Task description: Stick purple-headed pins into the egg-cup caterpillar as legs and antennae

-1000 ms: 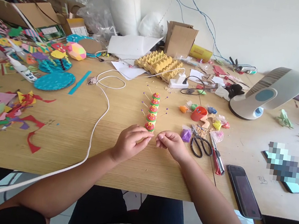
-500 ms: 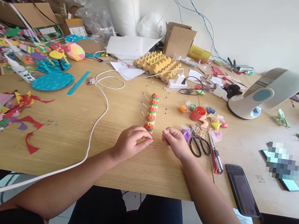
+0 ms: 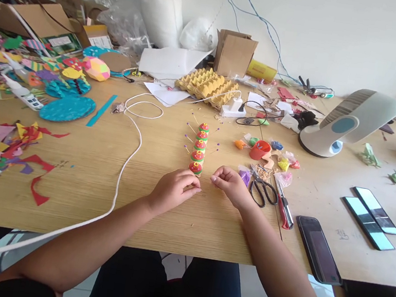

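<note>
Stood mid-tabletop [image 3: 139,199], just beyond the fingertips: a row of small red-and-green paper domes [image 3: 199,148], bristling on both sides with thin purple-headed pins [image 3: 186,136]. Judged light, easily crushed and easily knocked out of line; best gripped gently by the dome sides, clear of the pins. Left hand [image 3: 172,191] curled, thumb and forefinger pinched shut just beside the nearest dome; could not make out anything held there. Right hand [image 3: 231,185] pinched likewise, apart from the row, perhaps on something thread-thin. Close by on the right, scissors [image 3: 264,191].
</note>
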